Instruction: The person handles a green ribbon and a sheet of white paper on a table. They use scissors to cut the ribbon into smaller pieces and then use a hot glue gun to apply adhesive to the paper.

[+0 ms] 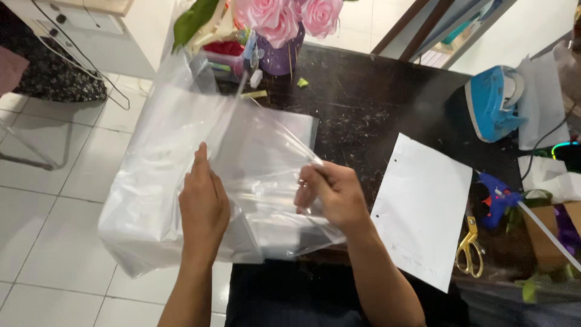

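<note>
I hold a large sheet of clear plastic film (181, 175) in front of me with both hands. My left hand (203, 203) lies flat-backed against the film, fingers pointing up and pressed into it near the middle of the sheet. My right hand (333, 194) is closed in a pinch on a gathered fold of the same film, which pulls taut in a ridge running up and away toward the vase.

The film hangs half on and half off the dark surface (375, 103): its right part rests over the near left corner of the surface, while its left part droops out past the edge above the white tiled floor (42, 230). The lower edge of the film sags toward my lap.

Just right of my right hand, a white sheet of paper (423, 206) lies tilted, its lower corner reaching over the near edge of the surface. Beyond it are gold-handled scissors (469, 248) and a blue glue gun (497, 203), close together near the right end. A blue iron (493, 103) sits at the far right, well apart from my hands. At the far edge stands a purple vase (279, 54) with pink roses (284, 15), the film's top corner reaching up beside it.

The bare stretch of dark surface lies between the film, the paper and the iron. To my left is only floor.
</note>
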